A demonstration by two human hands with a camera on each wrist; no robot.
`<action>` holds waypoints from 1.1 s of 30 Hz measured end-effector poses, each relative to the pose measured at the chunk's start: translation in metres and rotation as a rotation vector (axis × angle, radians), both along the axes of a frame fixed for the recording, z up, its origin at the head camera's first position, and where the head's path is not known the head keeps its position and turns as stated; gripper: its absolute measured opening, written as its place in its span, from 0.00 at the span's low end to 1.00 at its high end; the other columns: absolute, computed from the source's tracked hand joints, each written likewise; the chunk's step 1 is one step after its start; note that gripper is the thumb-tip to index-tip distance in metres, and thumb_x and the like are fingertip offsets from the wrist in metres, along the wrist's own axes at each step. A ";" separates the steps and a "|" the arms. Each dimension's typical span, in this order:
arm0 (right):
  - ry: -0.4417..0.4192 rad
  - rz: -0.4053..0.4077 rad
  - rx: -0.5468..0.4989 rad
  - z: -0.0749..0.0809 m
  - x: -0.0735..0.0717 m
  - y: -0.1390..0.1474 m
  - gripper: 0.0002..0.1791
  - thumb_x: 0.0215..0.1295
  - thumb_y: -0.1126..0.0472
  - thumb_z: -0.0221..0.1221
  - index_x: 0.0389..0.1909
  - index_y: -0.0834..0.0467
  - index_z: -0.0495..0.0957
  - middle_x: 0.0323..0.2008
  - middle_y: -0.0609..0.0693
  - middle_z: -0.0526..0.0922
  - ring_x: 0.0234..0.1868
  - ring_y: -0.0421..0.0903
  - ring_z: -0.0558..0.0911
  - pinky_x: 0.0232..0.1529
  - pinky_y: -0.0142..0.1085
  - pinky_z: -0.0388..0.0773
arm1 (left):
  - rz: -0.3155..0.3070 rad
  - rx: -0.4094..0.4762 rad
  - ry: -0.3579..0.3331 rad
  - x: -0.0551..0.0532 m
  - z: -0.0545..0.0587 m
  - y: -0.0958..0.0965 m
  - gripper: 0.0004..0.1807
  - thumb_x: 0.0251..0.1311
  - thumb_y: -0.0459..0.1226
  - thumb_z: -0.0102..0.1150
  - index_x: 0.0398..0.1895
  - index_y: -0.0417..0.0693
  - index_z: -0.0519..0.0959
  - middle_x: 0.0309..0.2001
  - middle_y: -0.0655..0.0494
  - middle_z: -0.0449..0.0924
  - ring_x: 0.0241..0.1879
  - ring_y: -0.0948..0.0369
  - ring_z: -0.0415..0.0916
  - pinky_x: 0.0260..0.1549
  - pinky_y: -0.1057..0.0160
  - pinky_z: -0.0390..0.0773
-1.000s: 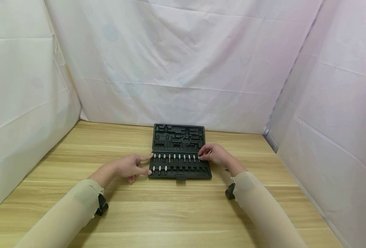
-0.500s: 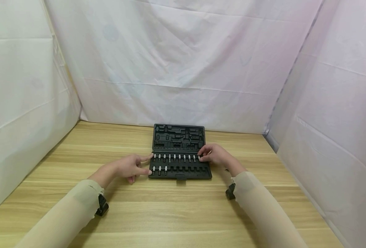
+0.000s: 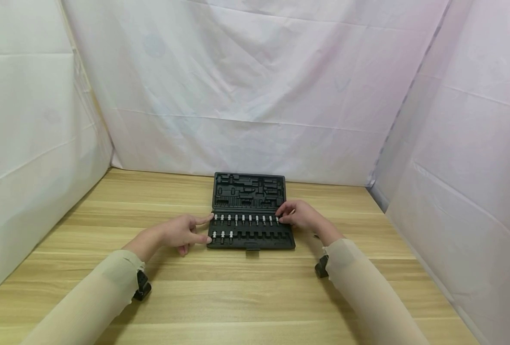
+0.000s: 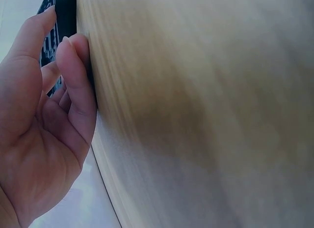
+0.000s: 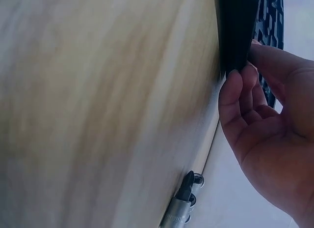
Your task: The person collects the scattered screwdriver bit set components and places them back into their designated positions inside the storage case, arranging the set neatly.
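Observation:
A black plastic socket case (image 3: pixel 255 243) lies unfolded on the table, with chrome bit sockets (image 3: pixel 243 219) along its back row and 3 more at the left of its front row. My left hand (image 3: pixel 179 232) is at the case's left edge, forefinger by the back row and thumb by the front corner, the other fingers bent under. At the right end of the back row, my right hand (image 3: pixel 300 215) pinches a bit socket (image 3: pixel 277 220) between thumb and forefinger. In the right wrist view the case's side wall (image 5: pixel 235 31) hides that socket.
The case's lid (image 3: pixel 250 189), with moulded recesses, leans up at the back. Several loose bit sockets (image 5: pixel 176 208) lie on the table (image 3: pixel 220 297) near my right wrist. White cloth (image 3: pixel 255 96) walls stand behind and at both sides.
My right thumb and fingers shift very slightly at the last socket of the back row. My left hand and the case stay where they were.

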State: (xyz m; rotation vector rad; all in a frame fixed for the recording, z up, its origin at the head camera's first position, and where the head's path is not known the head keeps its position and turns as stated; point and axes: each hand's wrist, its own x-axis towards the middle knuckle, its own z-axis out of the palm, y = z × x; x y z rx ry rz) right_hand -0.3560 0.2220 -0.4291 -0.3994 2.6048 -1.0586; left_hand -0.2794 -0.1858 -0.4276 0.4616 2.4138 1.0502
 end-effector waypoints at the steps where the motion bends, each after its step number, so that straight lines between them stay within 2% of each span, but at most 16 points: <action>1: -0.003 0.001 -0.001 0.000 0.000 0.000 0.08 0.77 0.64 0.67 0.53 0.53 0.89 0.43 0.52 0.85 0.41 0.49 0.83 0.39 0.38 0.85 | 0.000 0.001 -0.001 0.000 0.000 0.000 0.49 0.73 0.49 0.73 0.90 0.57 0.56 0.31 0.49 0.74 0.20 0.60 0.76 0.22 0.59 0.86; 12: 0.018 0.040 -0.013 0.001 0.003 0.013 0.11 0.82 0.62 0.62 0.58 0.54 0.87 0.49 0.54 0.86 0.43 0.50 0.84 0.42 0.42 0.89 | -0.003 -0.004 -0.007 0.002 0.000 0.000 0.49 0.73 0.49 0.72 0.90 0.58 0.55 0.30 0.48 0.76 0.20 0.60 0.76 0.23 0.59 0.86; 18: 0.096 0.069 0.016 0.005 0.007 0.027 0.11 0.82 0.58 0.63 0.58 0.53 0.88 0.50 0.54 0.86 0.44 0.49 0.85 0.42 0.41 0.86 | -0.009 0.008 -0.009 0.001 0.002 0.000 0.50 0.73 0.49 0.72 0.90 0.57 0.54 0.30 0.49 0.76 0.20 0.60 0.76 0.22 0.60 0.86; 27: 0.107 0.016 -0.018 0.017 0.010 0.065 0.18 0.83 0.54 0.63 0.64 0.59 0.84 0.55 0.58 0.86 0.46 0.54 0.87 0.44 0.44 0.88 | -0.015 -0.006 -0.002 -0.001 0.003 0.000 0.50 0.73 0.50 0.72 0.90 0.57 0.54 0.30 0.48 0.77 0.20 0.59 0.76 0.23 0.59 0.86; 33: 0.112 -0.005 -0.019 0.017 0.013 0.090 0.20 0.82 0.54 0.63 0.65 0.62 0.83 0.56 0.60 0.85 0.48 0.54 0.86 0.45 0.43 0.88 | -0.018 -0.009 -0.001 -0.001 0.002 0.000 0.50 0.73 0.49 0.72 0.90 0.56 0.54 0.30 0.48 0.76 0.20 0.60 0.76 0.23 0.59 0.86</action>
